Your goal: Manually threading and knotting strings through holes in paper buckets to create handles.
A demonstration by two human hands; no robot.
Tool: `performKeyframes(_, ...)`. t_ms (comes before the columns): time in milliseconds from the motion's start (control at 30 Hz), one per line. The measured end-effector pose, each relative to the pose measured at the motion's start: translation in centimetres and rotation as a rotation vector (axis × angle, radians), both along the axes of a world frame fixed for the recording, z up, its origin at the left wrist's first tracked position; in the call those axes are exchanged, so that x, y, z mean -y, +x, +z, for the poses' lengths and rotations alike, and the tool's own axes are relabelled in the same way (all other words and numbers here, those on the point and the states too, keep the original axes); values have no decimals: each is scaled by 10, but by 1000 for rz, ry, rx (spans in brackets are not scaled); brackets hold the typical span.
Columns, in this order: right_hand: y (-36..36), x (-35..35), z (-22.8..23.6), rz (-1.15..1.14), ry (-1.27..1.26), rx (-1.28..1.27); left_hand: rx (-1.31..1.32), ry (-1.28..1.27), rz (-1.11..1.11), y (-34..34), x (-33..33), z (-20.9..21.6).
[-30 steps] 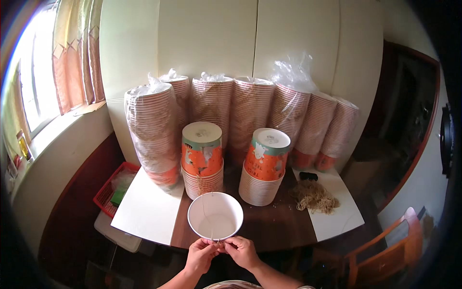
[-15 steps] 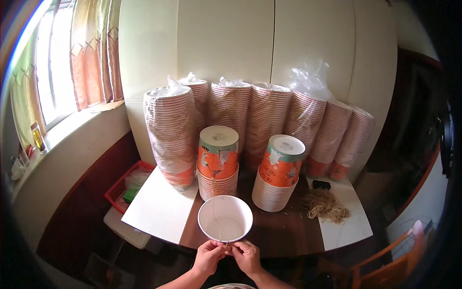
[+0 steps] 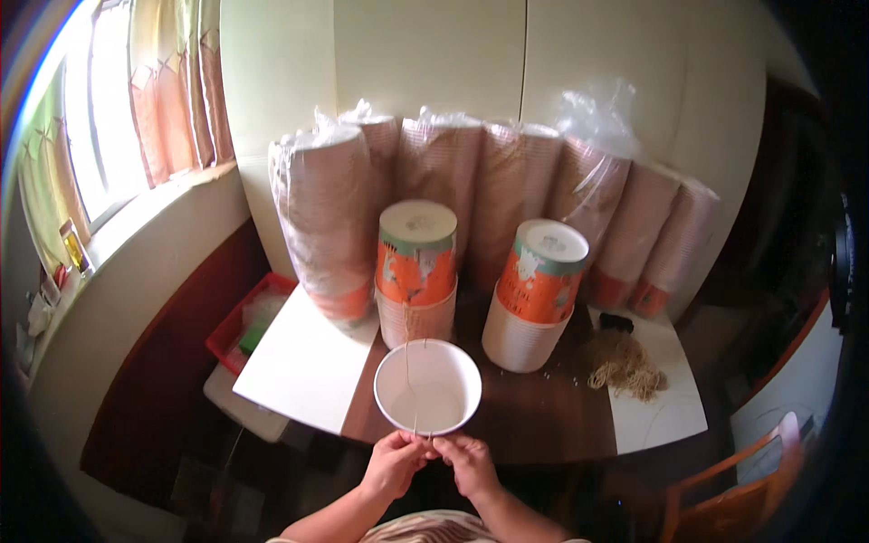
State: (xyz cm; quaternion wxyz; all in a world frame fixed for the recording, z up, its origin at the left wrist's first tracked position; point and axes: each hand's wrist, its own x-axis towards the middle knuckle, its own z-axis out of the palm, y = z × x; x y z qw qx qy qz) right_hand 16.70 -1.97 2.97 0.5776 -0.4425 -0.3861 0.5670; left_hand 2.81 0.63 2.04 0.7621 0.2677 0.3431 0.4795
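Observation:
An upright white paper bucket [image 3: 453, 380], mouth facing up, stands at the table's near edge. A thin tan cord [image 3: 408, 366] runs across its mouth from the near rim to the far side. My left hand [image 3: 392, 463] is closed at the near rim, its fingertips pinching the cord there. Beside it, my right hand [image 3: 468, 462] pinches at the same rim, fingertips almost meeting the left ones; a bit of cord shows there. Behind the bucket are two upside-down stacks of orange and green printed buckets, a left stack [image 3: 416, 262] and a right stack [image 3: 541, 285].
Tall plastic-wrapped bucket stacks [image 3: 321, 213] line the back of the table. A bundle of tan cords [image 3: 631, 366] and a small black object [image 3: 616, 322] lie at right. A red basket [image 3: 226, 335] sits left; a wooden chair [image 3: 724, 502] stands at lower right.
The whole view has shifted, so the table, bucket and hands appear higher in the picture. Both hands stay at the bucket's near rim, with fingers slightly repositioned.

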Motion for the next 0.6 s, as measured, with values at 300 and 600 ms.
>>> performKeyframes(300,-3,-13,-12,-7,-173,-401,-229,333,177,7,-1,8)
performKeyframes(600,0,-4,-10,-42,-196,-362,-813,991,338,4,3,11)
